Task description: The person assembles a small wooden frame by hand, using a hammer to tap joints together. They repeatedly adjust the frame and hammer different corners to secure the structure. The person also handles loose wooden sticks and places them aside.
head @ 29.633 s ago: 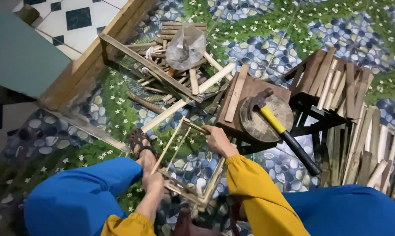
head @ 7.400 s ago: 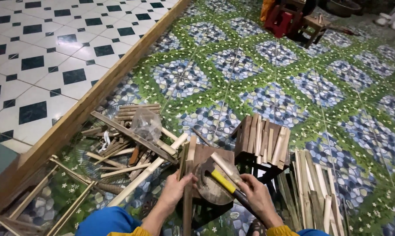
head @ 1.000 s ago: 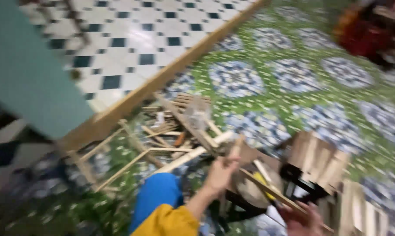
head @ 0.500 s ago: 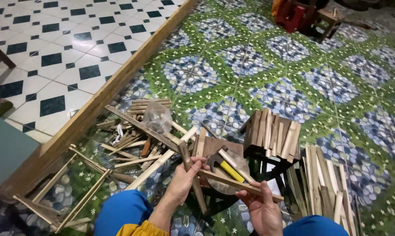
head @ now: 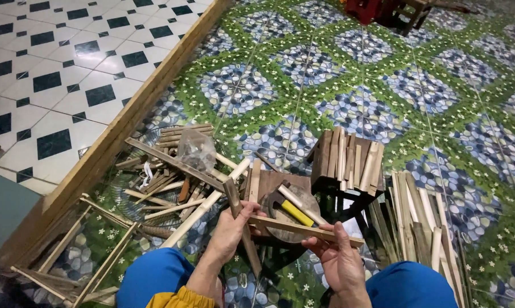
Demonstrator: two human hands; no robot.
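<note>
My left hand [head: 233,230] grips a darker wooden strip [head: 247,246] that runs from upper left down toward my lap. My right hand [head: 338,260] holds a lighter wooden strip [head: 294,229] that lies nearly level and meets the dark one at my left thumb. Just behind the two strips a hammer with a yellow handle [head: 287,207] lies on a round wooden block [head: 306,201]. My knees in blue trousers [head: 152,275] frame the bottom of the view.
Loose sticks and a clear plastic bag [head: 196,149] lie left of the block. A bundle of short slats [head: 346,158] sits on a low stand behind it, more slats [head: 417,219] to the right. Finished stick frames [head: 100,259] lie lower left beside a long wooden beam [head: 133,112].
The view has steadied and moved closer. The two strips stay crossed in my hands, with the lighter one now lying flatter and my right hand gripping it nearer its right end.
</note>
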